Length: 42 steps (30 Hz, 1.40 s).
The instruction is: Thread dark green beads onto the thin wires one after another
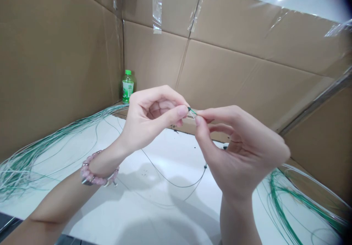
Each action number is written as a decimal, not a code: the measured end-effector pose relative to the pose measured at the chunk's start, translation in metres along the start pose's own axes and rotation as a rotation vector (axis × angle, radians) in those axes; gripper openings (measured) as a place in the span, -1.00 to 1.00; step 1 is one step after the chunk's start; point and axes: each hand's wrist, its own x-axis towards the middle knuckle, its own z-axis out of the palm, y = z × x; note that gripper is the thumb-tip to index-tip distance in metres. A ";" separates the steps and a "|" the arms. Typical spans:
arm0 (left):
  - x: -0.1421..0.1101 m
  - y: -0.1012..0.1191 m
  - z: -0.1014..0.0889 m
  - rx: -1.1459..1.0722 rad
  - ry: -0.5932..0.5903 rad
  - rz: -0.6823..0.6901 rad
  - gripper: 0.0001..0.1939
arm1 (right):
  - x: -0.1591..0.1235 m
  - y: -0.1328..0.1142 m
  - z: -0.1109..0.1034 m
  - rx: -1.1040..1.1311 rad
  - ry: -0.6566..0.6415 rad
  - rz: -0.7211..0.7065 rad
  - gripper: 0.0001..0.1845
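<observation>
My left hand [156, 116] is raised over the white tabletop, thumb and forefinger pinched at a small dark piece [189, 109] on a wire. Just right of it, my right hand [233, 142] pinches the green and white wire ends [193, 111] that come out of that piece. The two sets of fingertips are close together. Below, a thin dark wire [176, 185] hangs in a loop between the hands, with a small dark bead-like piece [205, 167] on it near my right hand. What lies inside each pinch is mostly hidden by the fingers.
A bundle of green and white wires [35, 157] lies along the left side of the white tabletop [154, 223]. More green wires [283, 201] lie at the right. A green bottle [128, 87] stands in the back left corner. Cardboard walls [225, 65] enclose the table.
</observation>
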 end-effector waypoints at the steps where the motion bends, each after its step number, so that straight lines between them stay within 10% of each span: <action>1: 0.000 0.000 0.000 0.009 0.006 -0.004 -0.94 | 0.000 0.000 0.000 0.000 -0.008 0.008 -0.73; 32: -0.002 0.001 -0.003 0.281 -0.044 0.144 -0.87 | -0.001 0.008 0.005 0.079 -0.116 0.139 -0.84; 42: -0.001 -0.004 -0.004 0.288 -0.061 0.104 -0.93 | 0.008 0.023 -0.012 0.163 -0.444 0.291 -0.83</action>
